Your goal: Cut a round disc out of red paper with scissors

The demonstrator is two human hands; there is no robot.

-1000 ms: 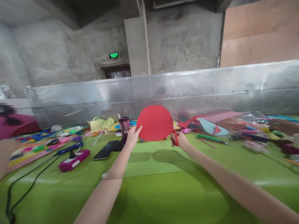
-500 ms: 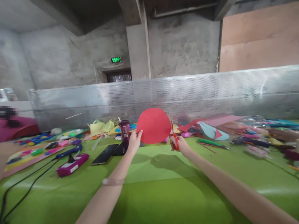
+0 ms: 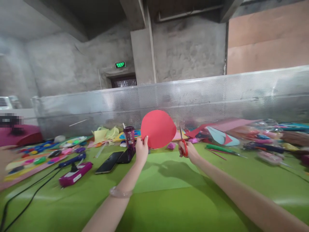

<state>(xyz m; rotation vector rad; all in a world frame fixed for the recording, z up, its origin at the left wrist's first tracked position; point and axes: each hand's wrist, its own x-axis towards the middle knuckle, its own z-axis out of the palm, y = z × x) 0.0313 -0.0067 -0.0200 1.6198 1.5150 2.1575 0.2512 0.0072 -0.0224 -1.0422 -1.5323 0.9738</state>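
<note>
A red paper circle (image 3: 158, 129), slightly uneven along its right edge, is held up above the table in my left hand (image 3: 142, 149). The thumb lies over the circle's lower left edge and the fingers are behind it. My right hand (image 3: 189, 151) is closed round the red handles of a pair of scissors (image 3: 184, 147). Their blades point up, just right of the circle and apart from it. Beneath both hands a light green sheet (image 3: 166, 180) lies on the green tabletop (image 3: 173, 209).
Two phones (image 3: 109, 162) lie left of my left arm, near a purple cup (image 3: 129, 137) with a straw. A purple power strip (image 3: 76, 174) with black cables is further left. Coloured paper (image 3: 218, 135) and a green-handled tool (image 3: 220, 149) lie to the right. A person (image 3: 19, 132) is at far left.
The scissors have moved slightly right and down, away from the circle's edge. The red circle has turned a little in my left hand. The whole view has shifted slightly.
</note>
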